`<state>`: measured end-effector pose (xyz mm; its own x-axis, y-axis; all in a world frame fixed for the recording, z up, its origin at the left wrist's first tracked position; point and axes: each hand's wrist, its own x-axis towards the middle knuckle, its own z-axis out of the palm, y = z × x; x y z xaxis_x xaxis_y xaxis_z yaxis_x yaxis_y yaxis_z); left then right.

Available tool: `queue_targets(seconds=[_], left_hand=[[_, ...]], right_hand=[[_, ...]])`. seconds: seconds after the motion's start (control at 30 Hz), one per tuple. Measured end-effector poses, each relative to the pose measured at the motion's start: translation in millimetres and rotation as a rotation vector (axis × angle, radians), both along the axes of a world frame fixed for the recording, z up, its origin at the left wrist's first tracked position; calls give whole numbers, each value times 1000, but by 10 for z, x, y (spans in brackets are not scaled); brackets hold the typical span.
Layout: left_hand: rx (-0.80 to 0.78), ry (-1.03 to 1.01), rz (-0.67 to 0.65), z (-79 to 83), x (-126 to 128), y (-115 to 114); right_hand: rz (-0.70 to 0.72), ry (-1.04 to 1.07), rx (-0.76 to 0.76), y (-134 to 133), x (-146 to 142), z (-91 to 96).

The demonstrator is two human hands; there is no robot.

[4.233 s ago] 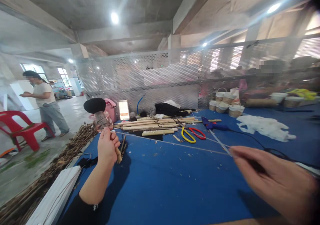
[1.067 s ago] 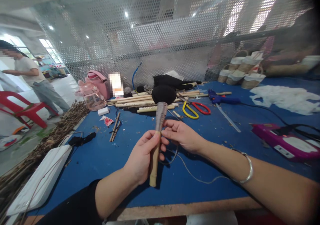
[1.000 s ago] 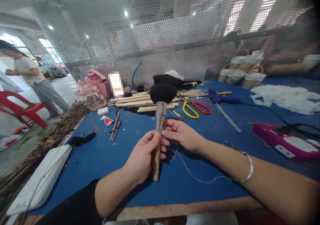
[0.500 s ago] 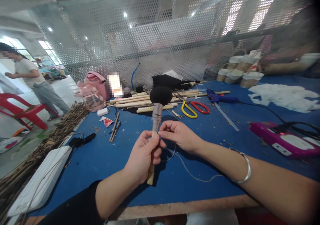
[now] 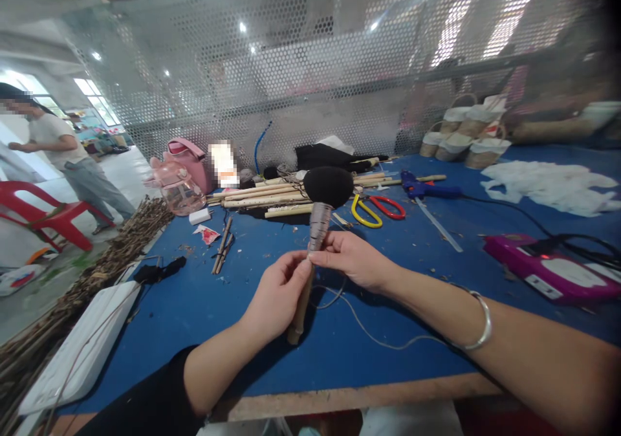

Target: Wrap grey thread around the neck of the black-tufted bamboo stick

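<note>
A wooden stick [image 5: 301,306] with a round black padded head [image 5: 328,187] stands tilted over the table, its top leaning right. Grey cord [image 5: 319,226] is wound round the stick below the head. My left hand [image 5: 281,292] is closed on the stick under the winding. Against the winding's lower end, my right hand [image 5: 356,260] pinches, fingers pressed together at the stick and cord; its exact hold is partly hidden. A loose length of the cord [image 5: 361,326] trails from the hands across the blue table toward my right forearm.
Scissors [image 5: 367,212], peeled sticks [image 5: 264,196] and a blue glue gun [image 5: 427,189] lie beyond my hands. A purple power strip [image 5: 548,269] sits right, a white power strip [image 5: 80,348] left. Small baskets [image 5: 466,135] stand at back right. A person [image 5: 63,145] stands far left.
The black head has swung to the right, so the stick now leans more. My left fingers have shifted on the stick, and my right fingertips have come closer to the winding.
</note>
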<state>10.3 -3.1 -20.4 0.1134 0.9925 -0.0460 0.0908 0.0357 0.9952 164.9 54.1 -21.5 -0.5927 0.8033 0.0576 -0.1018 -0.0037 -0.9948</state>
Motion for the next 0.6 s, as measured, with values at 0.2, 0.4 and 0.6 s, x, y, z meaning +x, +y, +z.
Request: queue_targets(seconds=[0.2, 0.4, 0.6], left_hand=[[17, 55, -88, 47, -62, 55], [-127, -144, -125, 50, -55, 72], [-189, -216, -253, 64, -64, 51]], right_hand=[[-30, -98, 41, -3, 0, 7], [16, -48, 22, 19, 25, 12], [166, -22, -55, 56, 96, 16]])
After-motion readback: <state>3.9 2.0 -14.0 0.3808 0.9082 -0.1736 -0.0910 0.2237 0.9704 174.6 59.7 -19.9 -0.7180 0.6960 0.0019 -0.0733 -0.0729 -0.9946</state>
